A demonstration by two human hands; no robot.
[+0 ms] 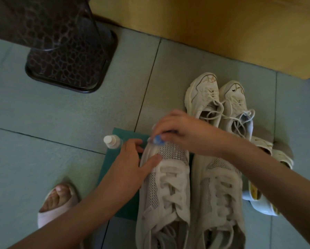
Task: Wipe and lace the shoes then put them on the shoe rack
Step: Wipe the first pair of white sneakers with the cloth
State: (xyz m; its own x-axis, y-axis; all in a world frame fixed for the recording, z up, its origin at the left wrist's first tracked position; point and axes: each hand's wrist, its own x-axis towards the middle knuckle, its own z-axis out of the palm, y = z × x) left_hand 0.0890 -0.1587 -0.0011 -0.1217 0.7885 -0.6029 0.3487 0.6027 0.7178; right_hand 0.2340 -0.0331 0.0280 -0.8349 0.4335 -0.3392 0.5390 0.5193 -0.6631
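Two large white mesh sneakers stand side by side on the floor, the left sneaker (165, 193) partly on a green cloth (112, 169), the right sneaker (220, 200) beside it. My left hand (130, 169) grips the left sneaker's toe side, thumb on top. My right hand (183, 133) pinches a small blue-and-white thing (156, 141) at that sneaker's toe; what it is I cannot tell.
A small clear bottle with a white cap (112, 141) stands by the cloth. A second white pair (217, 99) sits behind, with pale sandals (262, 177) to the right. A dark patterned stand (66, 56) is at back left, a yellow wall (222, 27) behind. My slippered foot (58, 202) is at lower left.
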